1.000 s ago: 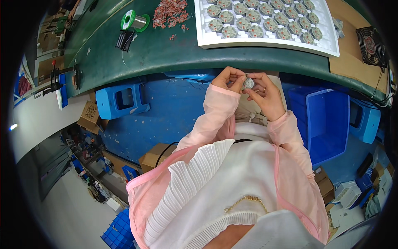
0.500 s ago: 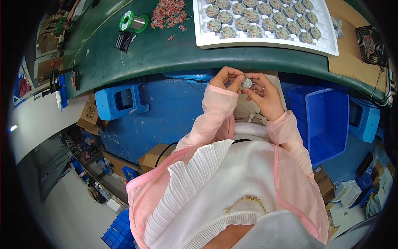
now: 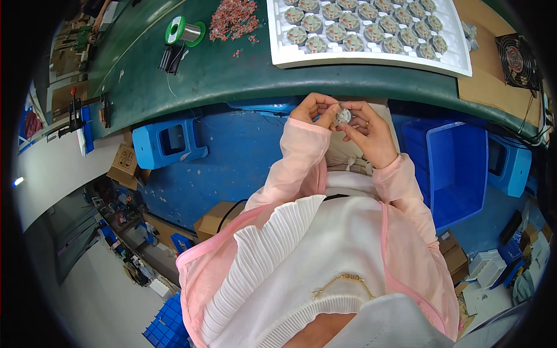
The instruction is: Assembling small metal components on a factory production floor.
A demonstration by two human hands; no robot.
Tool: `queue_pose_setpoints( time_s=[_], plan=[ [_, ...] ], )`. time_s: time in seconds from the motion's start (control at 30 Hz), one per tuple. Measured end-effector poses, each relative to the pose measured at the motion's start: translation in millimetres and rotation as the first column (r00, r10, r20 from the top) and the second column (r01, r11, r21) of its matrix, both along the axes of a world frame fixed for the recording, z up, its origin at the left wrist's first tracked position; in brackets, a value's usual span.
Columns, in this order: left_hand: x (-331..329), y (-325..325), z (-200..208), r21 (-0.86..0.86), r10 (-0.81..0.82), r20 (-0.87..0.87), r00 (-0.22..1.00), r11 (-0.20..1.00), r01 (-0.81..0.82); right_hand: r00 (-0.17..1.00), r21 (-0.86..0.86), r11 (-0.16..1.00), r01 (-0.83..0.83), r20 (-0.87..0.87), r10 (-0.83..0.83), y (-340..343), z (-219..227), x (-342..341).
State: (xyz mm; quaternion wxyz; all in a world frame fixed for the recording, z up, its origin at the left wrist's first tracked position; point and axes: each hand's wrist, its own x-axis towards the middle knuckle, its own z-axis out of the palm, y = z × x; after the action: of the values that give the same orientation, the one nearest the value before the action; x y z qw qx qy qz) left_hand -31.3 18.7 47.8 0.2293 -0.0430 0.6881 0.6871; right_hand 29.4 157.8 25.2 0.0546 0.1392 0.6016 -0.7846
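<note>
Just past the near edge of the bench, both my hands meet around a small round grey part [image 3: 344,117]. My right hand [image 3: 371,134] grips it from the right, with thumb below and fingers curled behind. My left hand [image 3: 317,110] is closed in a pinch against its left side; any tiny piece between those fingertips is too small to make out. On the bench beyond, a white foam tray [image 3: 371,60] carries rows of similar round grey parts with red spots. Left of the tray lies a heap of small red components [image 3: 233,20] with thin wire leads.
A solder wire spool [image 3: 190,32] with green flanges stands on the green bench [image 3: 232,81], beside a small black holder [image 3: 170,58]. At the right is a black fan [image 3: 516,62]. Below are a blue bin [image 3: 458,174], a blue stool [image 3: 168,142] and cardboard boxes [image 3: 123,163].
The round grey part has turned slightly between my fingers, and its face shows a little more. My hands stay nearly in place; the whole view has shifted slightly.
</note>
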Motion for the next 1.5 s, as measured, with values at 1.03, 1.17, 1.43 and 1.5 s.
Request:
queue_pose_setpoints(
  time_s=[1.03, 1.17, 1.43, 1.5],
  plan=[
    [2.0, 5.3, -15.5, -0.126, -0.138, 0.048, 0.989, 0.982, 0.143, 0.982, 0.164, 0.977, 0.136, 0.111, -0.155, 4.6, 1.3, -3.9],
    [2.3, 6.2, -16.5, -0.074, -0.103, 0.091, 0.991, 0.991, 0.11, 0.984, 0.186, 0.976, 0.11, 0.122, -0.134, 6.0, 2.0, -4.2],
    [2.7, 3.8, -15.3, -0.219, -0.176, -0.016, 0.984, 0.961, 0.168, 0.98, 0.053, 0.983, 0.177, 0.084, -0.181, 7.2, -5.0, -4.8],
    [5.8, 4.9, -14.1, -0.289, -0.209, -0.15, 0.966, 0.944, 0.16, 0.981, 0.003, 0.986, 0.169, 0.097, -0.168, 10.4, -5.8, -5.9]
  ],
)
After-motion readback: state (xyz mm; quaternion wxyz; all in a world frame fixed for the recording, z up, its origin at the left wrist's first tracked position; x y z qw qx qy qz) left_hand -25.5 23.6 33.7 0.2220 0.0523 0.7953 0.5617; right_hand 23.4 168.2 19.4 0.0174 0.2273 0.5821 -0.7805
